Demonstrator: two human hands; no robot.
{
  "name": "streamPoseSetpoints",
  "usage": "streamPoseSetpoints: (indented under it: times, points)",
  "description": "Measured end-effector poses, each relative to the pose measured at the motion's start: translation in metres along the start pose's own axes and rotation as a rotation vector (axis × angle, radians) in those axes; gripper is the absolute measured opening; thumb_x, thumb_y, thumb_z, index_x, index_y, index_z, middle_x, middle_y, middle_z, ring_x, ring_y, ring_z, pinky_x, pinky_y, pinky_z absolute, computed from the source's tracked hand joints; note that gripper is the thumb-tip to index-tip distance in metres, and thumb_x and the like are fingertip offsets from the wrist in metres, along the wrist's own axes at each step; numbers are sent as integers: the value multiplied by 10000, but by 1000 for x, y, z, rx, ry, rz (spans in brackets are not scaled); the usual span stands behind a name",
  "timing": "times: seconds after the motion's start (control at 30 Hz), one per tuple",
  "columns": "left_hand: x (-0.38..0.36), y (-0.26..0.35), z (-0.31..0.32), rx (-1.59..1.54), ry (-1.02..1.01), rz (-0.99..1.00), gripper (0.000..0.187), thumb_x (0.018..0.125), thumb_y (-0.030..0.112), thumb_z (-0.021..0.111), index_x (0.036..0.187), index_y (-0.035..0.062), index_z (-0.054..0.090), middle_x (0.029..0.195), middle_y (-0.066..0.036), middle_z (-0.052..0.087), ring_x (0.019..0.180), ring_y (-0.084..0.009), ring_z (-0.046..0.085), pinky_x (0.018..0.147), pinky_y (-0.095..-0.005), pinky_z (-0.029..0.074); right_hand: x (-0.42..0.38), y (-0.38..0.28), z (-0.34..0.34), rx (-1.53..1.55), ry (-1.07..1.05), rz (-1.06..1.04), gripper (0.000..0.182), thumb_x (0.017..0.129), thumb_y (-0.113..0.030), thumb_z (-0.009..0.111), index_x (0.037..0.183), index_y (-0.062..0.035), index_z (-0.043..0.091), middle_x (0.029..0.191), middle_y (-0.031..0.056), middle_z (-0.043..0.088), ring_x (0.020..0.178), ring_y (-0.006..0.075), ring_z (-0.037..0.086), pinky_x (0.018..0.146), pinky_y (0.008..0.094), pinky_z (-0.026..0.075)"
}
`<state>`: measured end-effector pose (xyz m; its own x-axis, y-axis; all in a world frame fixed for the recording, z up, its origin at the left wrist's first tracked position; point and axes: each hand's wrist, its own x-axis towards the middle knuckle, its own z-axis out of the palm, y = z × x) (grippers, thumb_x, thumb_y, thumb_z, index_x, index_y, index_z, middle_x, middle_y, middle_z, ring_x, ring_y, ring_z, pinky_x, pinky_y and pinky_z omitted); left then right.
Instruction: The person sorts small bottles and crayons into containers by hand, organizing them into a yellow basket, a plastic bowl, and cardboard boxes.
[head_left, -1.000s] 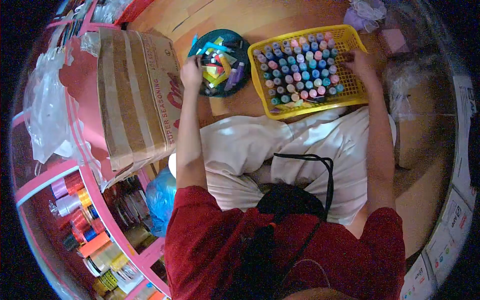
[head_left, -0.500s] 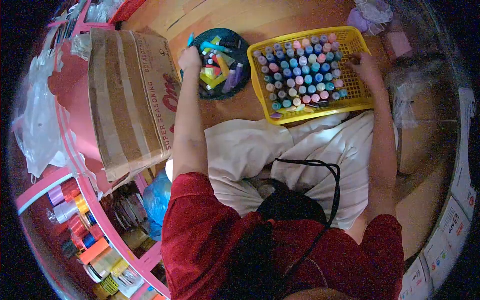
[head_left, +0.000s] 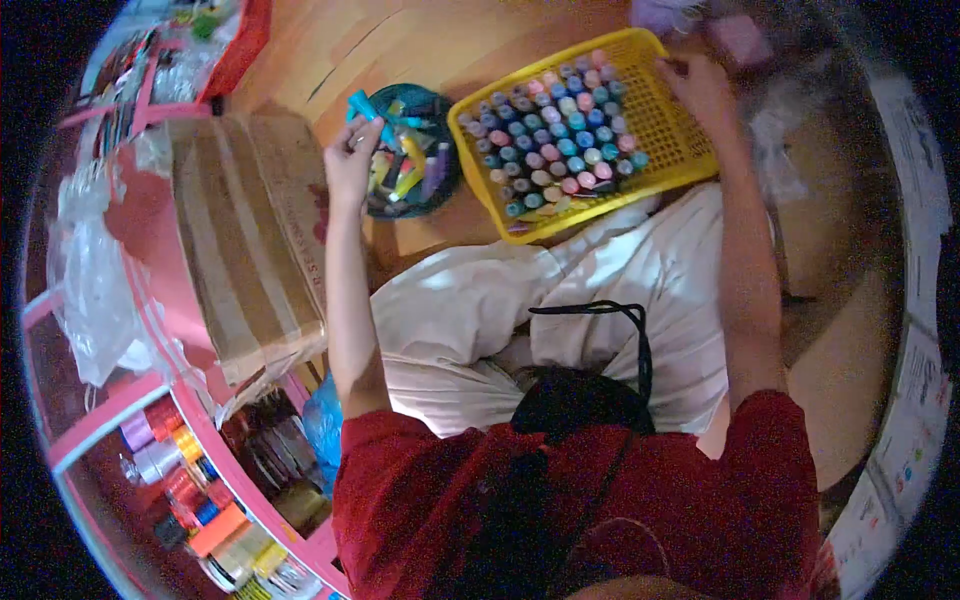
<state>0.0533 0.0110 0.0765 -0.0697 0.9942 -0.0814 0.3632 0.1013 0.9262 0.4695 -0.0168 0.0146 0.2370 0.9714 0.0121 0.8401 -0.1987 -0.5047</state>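
My left hand (head_left: 350, 152) pinches a turquoise marker (head_left: 362, 104) between thumb and fingertips, at the left edge of a round dark teal basket (head_left: 440, 190). Inside that basket lie loose markers and pens, among them a yellow marker (head_left: 411, 168) and a purple one (head_left: 431, 172). To its right, a yellow plastic basket (head_left: 562, 67) holds many bottle-like markers standing upright in rows, with pink, blue, teal and grey tops. My right hand (head_left: 700, 88) is at this basket's right rim, fingers curled over the edge near the far corner.
A taped cardboard box (head_left: 245, 240) stands to the left, by a pink shelf (head_left: 215, 450) with ribbon spools (head_left: 185, 485). A clear plastic bag (head_left: 95, 290) hangs beside it. A pink block (head_left: 741, 40) lies on the wooden floor (head_left: 330, 45) at the far right.
My left hand has come back from the round basket's edge, and more of the turquoise marker shows. The whole view has shifted and turned; my right hand stays by the yellow basket's right rim.
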Motion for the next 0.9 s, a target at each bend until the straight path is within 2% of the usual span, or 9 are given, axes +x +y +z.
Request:
streamPoseSetpoints:
  times: [0.07, 0.13, 0.3, 0.4, 0.43, 0.53, 0.63, 0.73, 0.9]
  points:
    - [-20, 42, 25, 2, -125, -81, 399, 775, 193, 658, 1079, -38, 543, 788, -51, 628, 636, -71, 546, 594, -202, 443, 7, 17, 12, 80, 278, -244, 297, 789, -245, 606, 1043, -90, 596, 855, 118, 640, 695, 230, 624, 693, 337, 492]
    - [-29, 63, 54, 116, -206, -57, 385, 750, 204, 676, 1040, -27, 574, 760, -49, 629, 634, -66, 541, 567, -192, 435, -3, -12, -5, 353, 113, -203, 320, 796, -265, 593, 1088, -137, 579, 895, 111, 632, 776, 259, 611, 745, 344, 479]
    - [-29, 73, 143, 69, -356, 66, 376, 726, 251, 692, 959, -34, 611, 745, -58, 632, 561, -74, 529, 527, -206, 431, -24, -57, -12, 241, 171, -793, 351, 758, -218, 612, 1104, -170, 575, 1111, 89, 538, 1033, 252, 510, 877, 355, 416]
    - [-37, 84, 173, 130, -430, 104, 348, 760, 251, 654, 951, -37, 611, 738, -68, 632, 549, -89, 539, 524, -222, 440, -22, -48, -5, 220, 44, -727, 382, 734, -201, 626, 1110, -170, 571, 1134, 84, 516, 1065, 259, 482, 903, 368, 396]
    - [-40, 88, 178, 165, -457, 116, 336, 778, 248, 634, 954, -37, 609, 736, -73, 632, 551, -96, 546, 525, -228, 443, -20, -42, -3, 163, 125, -743, 358, 721, -191, 634, 1074, -147, 595, 1105, 85, 533, 1039, 256, 502, 888, 361, 407]
    - [-39, 96, 179, 32, -495, -95, 368, 835, 325, 549, 994, 0, 615, 820, -66, 631, 732, -128, 573, 659, -236, 445, -9, -31, -1, 57, 143, -689, 335, 700, -176, 653, 1027, -111, 615, 1009, 92, 588, 946, 262, 560, 830, 359, 439]
    - [-33, 84, 172, -92, -398, 56, 349, 856, 309, 509, 1001, 10, 615, 880, -77, 623, 779, -138, 581, 703, -249, 445, -13, -19, -11, 134, -42, -422, 298, 666, -171, 682, 946, -78, 642, 880, 120, 625, 829, 285, 600, 756, 373, 465]
    - [-39, 82, 161, -137, -398, 117, 259, 877, 216, 489, 962, 7, 617, 840, -65, 625, 721, -108, 574, 653, -214, 437, -4, 3, 7, -127, -137, -203, 298, 629, -193, 712, 871, -31, 646, 810, 171, 624, 771, 322, 606, 714, 387, 473]
    - [-52, 62, 155, -90, -357, 64, 249, 874, 169, 474, 997, 0, 609, 848, -45, 620, 771, -108, 559, 711, -221, 427, -17, -1, 48, 63, 7, -146, 170, 678, -96, 611, 777, 41, 622, 784, 230, 607, 771, 352, 604, 717, 423, 469]
